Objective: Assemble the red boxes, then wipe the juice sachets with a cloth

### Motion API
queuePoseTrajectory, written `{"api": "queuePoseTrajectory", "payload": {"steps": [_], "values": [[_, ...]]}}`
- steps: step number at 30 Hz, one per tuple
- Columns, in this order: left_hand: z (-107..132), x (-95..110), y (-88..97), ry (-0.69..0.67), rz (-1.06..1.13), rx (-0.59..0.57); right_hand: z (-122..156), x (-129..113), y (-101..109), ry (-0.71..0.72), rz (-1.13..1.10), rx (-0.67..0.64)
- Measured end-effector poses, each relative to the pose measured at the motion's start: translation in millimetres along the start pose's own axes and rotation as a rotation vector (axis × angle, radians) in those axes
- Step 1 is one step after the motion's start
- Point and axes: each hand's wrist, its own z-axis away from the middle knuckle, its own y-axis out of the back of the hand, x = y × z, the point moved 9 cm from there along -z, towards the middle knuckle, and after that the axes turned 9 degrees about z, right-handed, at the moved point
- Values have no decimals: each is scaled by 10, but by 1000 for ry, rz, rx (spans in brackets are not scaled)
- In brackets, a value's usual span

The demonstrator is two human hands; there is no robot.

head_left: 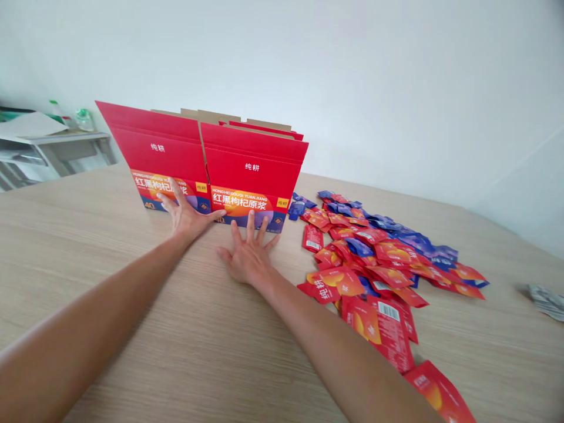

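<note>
Two red cardboard boxes stand side by side on the table, their upper flaps raised: a left box [152, 132] and a right box [258, 155]. More brown and red flaps show behind their fronts. My left hand [183, 216] spreads its fingers against the lower front of the left box, with the thumb reaching over to the right box. My right hand [249, 252] is open, fingers apart, its fingertips at the lower front of the right box. Neither hand is wrapped round anything. The insides of the boxes are hidden.
A loose heap of red pouches [392, 249] and blue pouches [388, 223] lies right of the boxes, trailing towards me under my right forearm. A grey-striped item [546, 301] sits at the right. Behind left is a side desk [66, 140] with bottles; a white wall rises behind.
</note>
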Motion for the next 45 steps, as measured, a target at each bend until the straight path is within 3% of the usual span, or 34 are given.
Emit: {"api": "queuePoseTrajectory", "payload": {"steps": [11, 22, 33, 37, 43, 45], "values": [[-246, -2, -261, -68, 17, -7, -412, 42, -22, -27, -1, 8], [-611, -115, -541, -17, -19, 5, -784, 85, -32, -52, -27, -13], [-720, 52, -667, -78, 8, -3, -979, 113, -36, -65, -26, -19], [-671, 85, -686, 33, -68, -49, -962, 105, 2, -51, -28, 30], [-394, 201, -580, -12, -46, -112, -848, 30, 78, 1, 26, 170], [-296, 208, -536, -14, -59, -129, -790, -34, 98, 37, 74, 149]]}}
